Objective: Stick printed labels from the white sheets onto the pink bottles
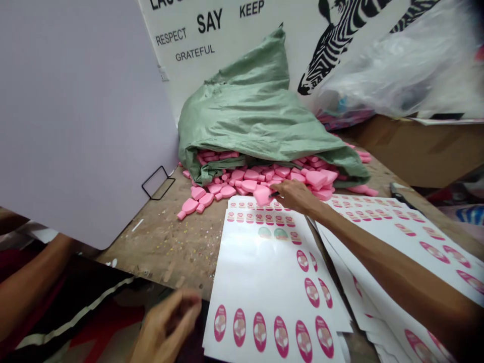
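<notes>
My right hand [297,196] reaches across the table to the front of a heap of pink bottle-shaped pieces [249,185]. Its fingers are closed on a thin dark tool [274,195], whose kind I cannot make out. The tool's tip meets or overlaps one pink piece [261,195] above the top of a sticker sheet [249,272]. Pink oval and small rounded stickers remain along that sheet's edges, with white space in the middle. Slightly blurred, my left hand [166,327] hovers near the table's front edge, left of the sheet. Its fingers curl loosely, apart from the thumb, with nothing seen in them.
A green sack [245,116] spills the pink pieces onto the wooden table [170,252]. More sticker sheets [393,262] lie at right, near a dark-handled tool [401,195]. A pale panel [83,111] with a wire stand [159,183] blocks the left. Another person's arm [34,282] shows beneath it.
</notes>
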Action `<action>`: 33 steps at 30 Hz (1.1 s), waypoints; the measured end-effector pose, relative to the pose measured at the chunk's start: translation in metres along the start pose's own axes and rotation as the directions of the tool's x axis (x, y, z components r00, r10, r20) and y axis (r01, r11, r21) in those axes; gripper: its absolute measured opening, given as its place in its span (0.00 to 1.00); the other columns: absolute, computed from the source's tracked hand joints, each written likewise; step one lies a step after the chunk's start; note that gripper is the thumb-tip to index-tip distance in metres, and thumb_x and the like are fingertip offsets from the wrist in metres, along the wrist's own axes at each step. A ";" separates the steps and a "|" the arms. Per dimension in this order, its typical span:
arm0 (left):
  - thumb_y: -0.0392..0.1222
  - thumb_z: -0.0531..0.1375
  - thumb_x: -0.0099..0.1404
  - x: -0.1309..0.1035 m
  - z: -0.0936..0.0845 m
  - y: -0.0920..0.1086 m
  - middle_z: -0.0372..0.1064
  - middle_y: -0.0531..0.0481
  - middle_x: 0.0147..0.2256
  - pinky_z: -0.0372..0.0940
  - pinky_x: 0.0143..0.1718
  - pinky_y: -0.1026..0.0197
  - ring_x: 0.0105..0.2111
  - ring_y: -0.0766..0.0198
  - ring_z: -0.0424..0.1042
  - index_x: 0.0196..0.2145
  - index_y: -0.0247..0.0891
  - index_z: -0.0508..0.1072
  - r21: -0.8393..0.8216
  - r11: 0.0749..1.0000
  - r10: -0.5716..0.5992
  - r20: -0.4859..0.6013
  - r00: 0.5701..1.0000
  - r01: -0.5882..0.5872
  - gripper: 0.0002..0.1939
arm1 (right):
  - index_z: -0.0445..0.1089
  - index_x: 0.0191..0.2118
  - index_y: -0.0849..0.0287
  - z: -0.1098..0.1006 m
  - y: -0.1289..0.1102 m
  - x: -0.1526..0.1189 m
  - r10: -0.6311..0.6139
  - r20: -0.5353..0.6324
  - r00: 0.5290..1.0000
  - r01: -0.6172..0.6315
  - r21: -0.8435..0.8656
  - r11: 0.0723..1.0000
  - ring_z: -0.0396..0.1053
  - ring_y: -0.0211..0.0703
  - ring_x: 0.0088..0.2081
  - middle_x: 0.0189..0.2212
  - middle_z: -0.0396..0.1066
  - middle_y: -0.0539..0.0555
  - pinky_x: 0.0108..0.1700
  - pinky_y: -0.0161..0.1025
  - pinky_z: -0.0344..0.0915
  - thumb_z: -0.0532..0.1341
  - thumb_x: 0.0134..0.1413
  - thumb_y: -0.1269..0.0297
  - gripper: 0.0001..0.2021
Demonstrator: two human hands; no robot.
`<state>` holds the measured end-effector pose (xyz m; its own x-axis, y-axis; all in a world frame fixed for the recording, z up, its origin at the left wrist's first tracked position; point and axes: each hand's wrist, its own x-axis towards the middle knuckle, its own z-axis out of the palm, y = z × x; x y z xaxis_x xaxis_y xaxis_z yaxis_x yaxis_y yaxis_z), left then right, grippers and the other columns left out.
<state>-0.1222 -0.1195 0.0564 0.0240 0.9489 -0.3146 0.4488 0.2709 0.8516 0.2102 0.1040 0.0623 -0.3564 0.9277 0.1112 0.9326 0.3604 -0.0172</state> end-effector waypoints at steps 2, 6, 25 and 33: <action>0.52 0.62 0.56 0.029 0.013 0.029 0.71 0.45 0.42 0.65 0.45 0.57 0.43 0.55 0.69 0.42 0.42 0.74 -0.072 0.984 0.153 -0.134 0.979 -0.164 0.18 | 0.71 0.40 0.57 -0.010 -0.028 -0.037 -0.222 -0.001 0.975 0.222 0.022 0.975 0.67 0.45 0.37 0.33 0.73 0.56 0.42 0.40 0.54 0.54 0.56 0.72 0.11; 0.48 0.65 0.54 0.071 0.062 0.060 0.71 0.41 0.43 0.64 0.45 0.58 0.43 0.57 0.70 0.47 0.37 0.72 -0.419 0.906 0.228 0.376 0.898 -0.054 0.24 | 0.69 0.47 0.55 -0.016 -0.071 -0.109 -0.460 -0.086 0.884 0.467 0.192 0.863 0.65 0.41 0.33 0.29 0.71 0.54 0.41 0.42 0.56 0.50 0.59 0.73 0.15; 0.48 0.66 0.52 0.137 0.137 0.055 0.68 0.47 0.31 0.71 0.25 0.61 0.24 0.60 0.75 0.42 0.34 0.65 -0.590 0.806 0.112 0.062 0.992 -0.054 0.24 | 0.66 0.34 0.59 0.075 -0.043 -0.086 0.188 -0.236 0.953 -0.124 0.261 0.957 0.64 0.46 0.38 0.31 0.71 0.56 0.41 0.42 0.51 0.52 0.59 0.64 0.08; 0.53 0.64 0.54 0.142 0.141 0.045 0.67 0.49 0.30 0.72 0.23 0.61 0.23 0.60 0.75 0.40 0.35 0.64 -0.552 0.827 0.152 0.038 0.988 -0.106 0.23 | 0.64 0.30 0.57 0.083 -0.038 -0.083 0.171 -0.258 0.951 -0.096 0.280 0.955 0.63 0.42 0.33 0.26 0.69 0.50 0.37 0.38 0.50 0.56 0.55 0.62 0.06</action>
<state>0.0272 0.0049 -0.0092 0.1260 0.9722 -0.1973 -0.1240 0.2128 0.9692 0.1994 0.0213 -0.0289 -0.1654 0.9187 0.3588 0.9092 0.2830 -0.3055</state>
